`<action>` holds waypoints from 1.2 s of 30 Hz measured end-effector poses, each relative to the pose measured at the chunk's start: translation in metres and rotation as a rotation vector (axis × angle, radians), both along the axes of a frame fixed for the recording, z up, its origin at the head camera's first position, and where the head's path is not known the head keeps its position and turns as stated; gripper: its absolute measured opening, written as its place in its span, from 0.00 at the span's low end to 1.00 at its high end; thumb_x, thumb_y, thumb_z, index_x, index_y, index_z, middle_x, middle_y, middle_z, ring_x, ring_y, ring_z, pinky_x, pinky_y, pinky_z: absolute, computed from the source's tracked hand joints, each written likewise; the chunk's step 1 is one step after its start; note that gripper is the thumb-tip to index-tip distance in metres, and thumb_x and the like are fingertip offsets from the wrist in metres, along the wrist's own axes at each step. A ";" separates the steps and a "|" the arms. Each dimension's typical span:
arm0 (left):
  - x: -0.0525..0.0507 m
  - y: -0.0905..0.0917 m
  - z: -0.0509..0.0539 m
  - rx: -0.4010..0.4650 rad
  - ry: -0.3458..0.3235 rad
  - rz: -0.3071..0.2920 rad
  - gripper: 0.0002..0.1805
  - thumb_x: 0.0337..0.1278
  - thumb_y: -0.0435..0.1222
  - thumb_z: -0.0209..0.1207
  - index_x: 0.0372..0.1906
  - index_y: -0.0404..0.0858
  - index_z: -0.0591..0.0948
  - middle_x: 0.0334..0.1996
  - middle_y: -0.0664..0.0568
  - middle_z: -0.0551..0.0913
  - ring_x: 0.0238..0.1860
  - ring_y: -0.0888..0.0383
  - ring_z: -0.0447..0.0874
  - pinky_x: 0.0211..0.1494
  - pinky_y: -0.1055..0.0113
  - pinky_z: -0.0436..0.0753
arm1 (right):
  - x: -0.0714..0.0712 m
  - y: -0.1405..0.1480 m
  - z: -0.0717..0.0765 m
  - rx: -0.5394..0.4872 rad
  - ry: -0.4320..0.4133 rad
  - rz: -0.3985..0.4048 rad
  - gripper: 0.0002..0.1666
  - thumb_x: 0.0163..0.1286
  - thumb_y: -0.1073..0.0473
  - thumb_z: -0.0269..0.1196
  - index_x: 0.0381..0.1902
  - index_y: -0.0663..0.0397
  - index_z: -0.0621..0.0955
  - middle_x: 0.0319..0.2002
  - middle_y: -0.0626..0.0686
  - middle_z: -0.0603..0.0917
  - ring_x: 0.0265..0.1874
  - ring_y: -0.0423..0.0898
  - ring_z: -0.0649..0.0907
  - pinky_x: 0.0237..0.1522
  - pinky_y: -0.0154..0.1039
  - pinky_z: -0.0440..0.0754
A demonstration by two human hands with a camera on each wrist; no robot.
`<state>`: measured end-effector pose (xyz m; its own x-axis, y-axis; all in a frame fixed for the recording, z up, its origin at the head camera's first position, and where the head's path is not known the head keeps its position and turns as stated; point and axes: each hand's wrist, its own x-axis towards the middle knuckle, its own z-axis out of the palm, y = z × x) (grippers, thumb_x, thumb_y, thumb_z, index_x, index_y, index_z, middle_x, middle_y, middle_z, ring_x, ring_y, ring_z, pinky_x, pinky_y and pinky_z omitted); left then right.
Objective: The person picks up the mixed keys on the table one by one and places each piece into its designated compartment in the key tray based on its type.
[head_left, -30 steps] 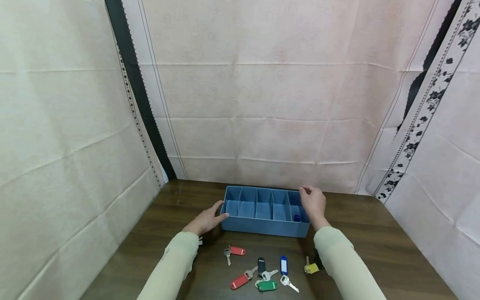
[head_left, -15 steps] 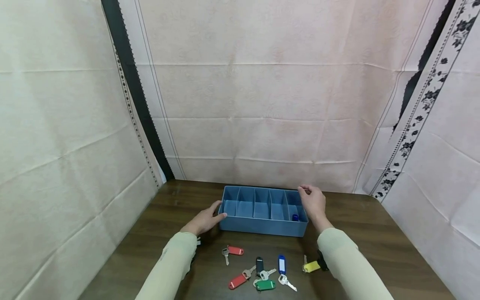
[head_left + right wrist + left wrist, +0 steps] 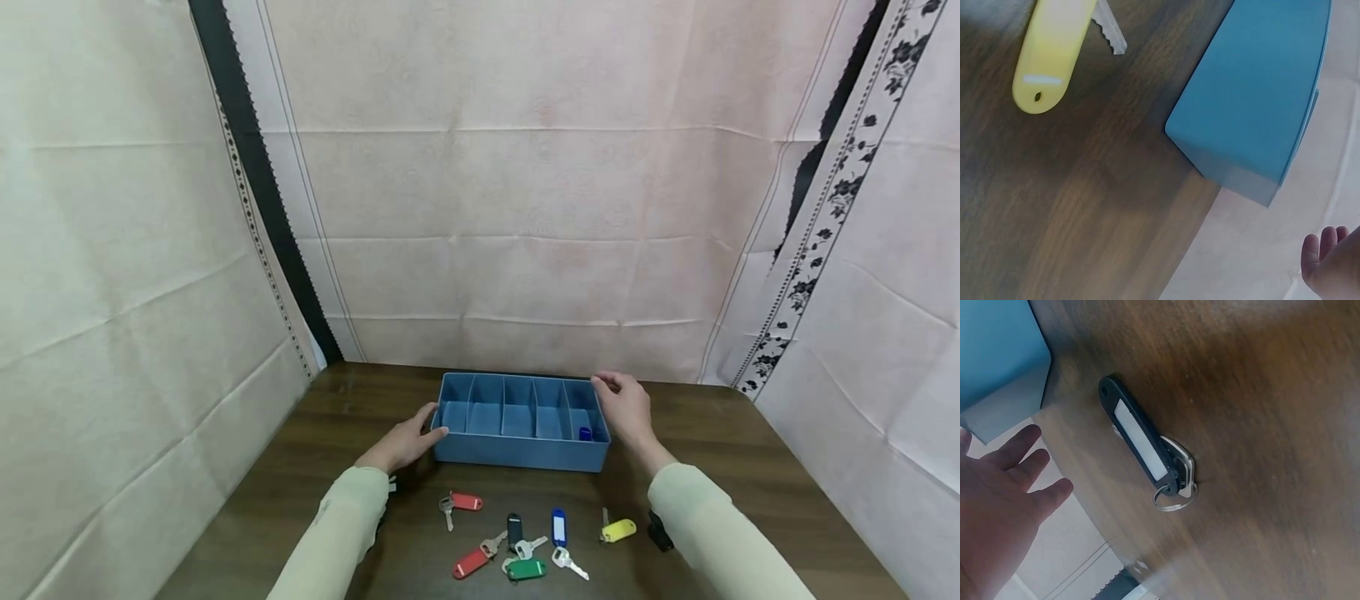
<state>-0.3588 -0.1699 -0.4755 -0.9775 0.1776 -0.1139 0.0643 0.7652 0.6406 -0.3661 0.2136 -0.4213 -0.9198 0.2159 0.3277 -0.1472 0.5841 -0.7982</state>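
Observation:
A blue divided box [image 3: 517, 452] stands at the back of the wooden table. My left hand [image 3: 401, 443] is at its left end, thumb against the front corner; the left wrist view shows the other fingers extended past the box. At the right end, my right hand [image 3: 626, 408] has loosely bent fingers by the back corner, thumb near the rim; whether it touches cannot be made out. A small dark blue object [image 3: 585, 433], only partly visible, lies in the rightmost compartment. The other compartments show bare floors.
Before the box lie tagged keys: two red tags [image 3: 471, 563], a black tag [image 3: 514, 532], a green tag [image 3: 527, 570], a blue tag [image 3: 558, 528] and a yellow tag [image 3: 618, 531]. The left wrist view shows a black tag [image 3: 1138, 434] with a ring. Cloth [image 3: 487, 183] hangs behind.
The whole scene has shifted slightly left in the head view. My right forearm has swung a little to the right, uncovering more of the yellow tag. Both hands stay at the box's ends.

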 end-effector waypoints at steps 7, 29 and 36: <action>0.001 0.001 0.002 -0.015 -0.005 0.003 0.44 0.66 0.65 0.48 0.79 0.50 0.53 0.72 0.38 0.64 0.70 0.36 0.62 0.65 0.35 0.64 | 0.011 0.005 0.004 -0.012 0.029 0.032 0.20 0.74 0.51 0.60 0.54 0.60 0.83 0.52 0.61 0.82 0.51 0.55 0.79 0.54 0.52 0.76; -0.003 0.000 0.004 -0.004 -0.012 0.009 0.43 0.66 0.65 0.49 0.79 0.52 0.53 0.72 0.38 0.63 0.70 0.35 0.62 0.65 0.34 0.63 | 0.060 0.001 0.006 -0.024 0.057 0.218 0.20 0.74 0.49 0.60 0.53 0.57 0.83 0.50 0.56 0.83 0.46 0.49 0.81 0.45 0.28 0.78; -0.001 0.001 0.003 0.016 -0.012 0.019 0.42 0.66 0.64 0.51 0.78 0.52 0.54 0.73 0.38 0.63 0.70 0.34 0.61 0.64 0.31 0.63 | 0.086 -0.003 -0.006 -0.016 0.082 0.271 0.13 0.73 0.54 0.63 0.49 0.55 0.85 0.46 0.53 0.83 0.42 0.46 0.81 0.43 0.30 0.80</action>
